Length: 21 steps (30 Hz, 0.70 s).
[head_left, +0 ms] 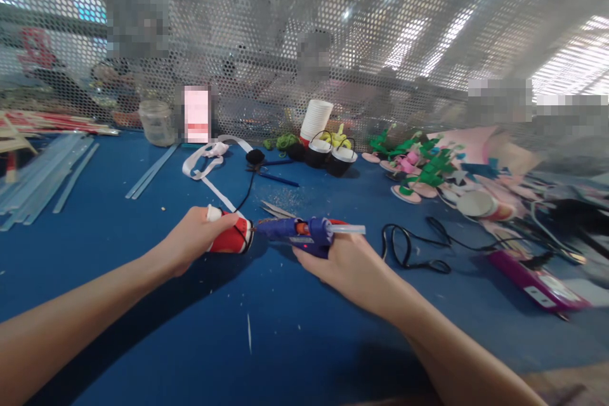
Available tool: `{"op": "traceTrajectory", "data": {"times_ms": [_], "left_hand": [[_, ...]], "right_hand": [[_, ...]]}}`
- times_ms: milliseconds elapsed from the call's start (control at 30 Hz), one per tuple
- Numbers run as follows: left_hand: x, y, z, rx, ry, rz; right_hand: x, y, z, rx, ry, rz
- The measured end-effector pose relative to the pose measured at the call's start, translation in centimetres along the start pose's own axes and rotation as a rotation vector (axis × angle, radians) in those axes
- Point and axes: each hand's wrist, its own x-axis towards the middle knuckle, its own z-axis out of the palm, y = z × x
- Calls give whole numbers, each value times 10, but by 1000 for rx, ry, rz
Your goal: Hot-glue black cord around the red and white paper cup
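My left hand (pixel 200 233) grips a red paper cup (pixel 228 239) with a white rim, lying on its side. Black yarn (pixel 248 193) wraps round the cup near its base and runs back to a small black ball of yarn (pixel 255 157). In my right hand (pixel 343 258) is a blue hot glue gun (pixel 295 230), its nozzle at or very close to the cup's base end. A clear glue stick (pixel 349 229) juts from the back of the gun. Scissors (pixel 277 209) lie behind the gun, partly hidden by it.
White ribbon (pixel 194 165), dark wrapped cups (pixel 341 162), stacked white cups (pixel 317 118) and green yarn (pixel 287 143) lie at the back. Glue sticks (pixel 45 171) are at left. Paper flowers (pixel 419 171), a black cord (pixel 404 247) and a purple power strip (pixel 535 282) occupy the right.
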Motion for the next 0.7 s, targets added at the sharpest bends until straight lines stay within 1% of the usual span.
{"op": "traceTrajectory", "data": {"times_ms": [167,400,700], "left_hand": [[1,-1,0,-6,-7,1],[1,-2,0,24,-5,23],[2,-2,0,10,-11,31]], "right_hand": [[1,-2,0,53,-7,30],[4,-7,-2,61,10,41],[10,0,3,29,29,52]]}}
